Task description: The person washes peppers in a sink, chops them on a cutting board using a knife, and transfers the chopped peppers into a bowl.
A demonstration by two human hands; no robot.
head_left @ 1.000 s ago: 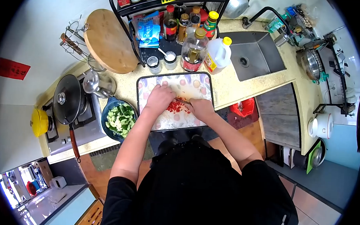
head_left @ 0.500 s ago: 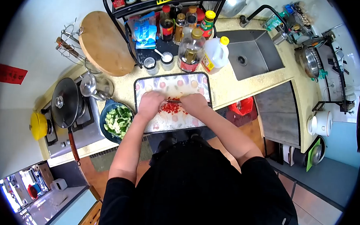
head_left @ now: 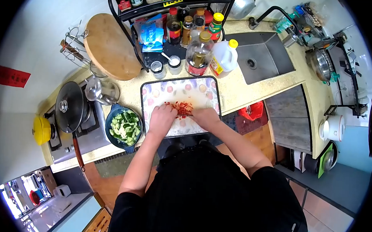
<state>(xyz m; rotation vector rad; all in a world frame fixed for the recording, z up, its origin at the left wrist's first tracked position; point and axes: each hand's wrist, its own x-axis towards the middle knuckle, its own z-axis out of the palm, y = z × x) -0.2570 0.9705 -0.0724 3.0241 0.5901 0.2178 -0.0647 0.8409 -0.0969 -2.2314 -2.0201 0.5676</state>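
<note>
One blue bowl (head_left: pixel 108 125) of green chunks (head_left: pixel 125 128) sits just beside the patterned board (head_left: pixel 156 92). Left hand (head_left: pixel 162 118) bends its fingers at the chopped red pieces (head_left: pixel 184 108), mid-board, grip unclear; open room behind, to the far edge. Right hand (head_left: pixel 206 118) curls, hold hidden. Beyond, one white jug (head_left: pixel 224 58), label unreadable; one sink (head_left: pixel 275 64).

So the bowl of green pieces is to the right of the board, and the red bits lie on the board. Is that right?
Not quite: the head view shows the bowl of green pieces left of the board. The red bits do lie on it.
</note>
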